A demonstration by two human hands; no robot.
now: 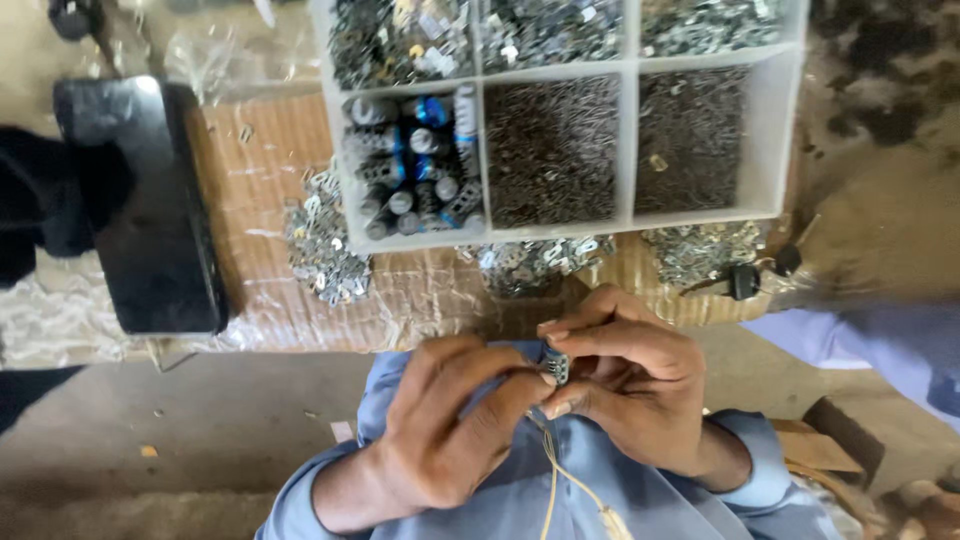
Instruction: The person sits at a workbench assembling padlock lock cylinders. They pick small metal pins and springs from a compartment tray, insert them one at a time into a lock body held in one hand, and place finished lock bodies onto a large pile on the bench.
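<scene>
Between both hands, left hand (pixel 450 420) and right hand (pixel 630 385), each grip clamped on a small, half-hidden cylindrical part (pixel 557 365).

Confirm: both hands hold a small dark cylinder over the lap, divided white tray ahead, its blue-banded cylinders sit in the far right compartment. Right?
Not quite. In the head view the blue-banded cylinders sit in the near left compartment of the divided white tray, not the far right one. The rest holds: the left hand and right hand both hold a small dark cylinder over the lap.
</scene>
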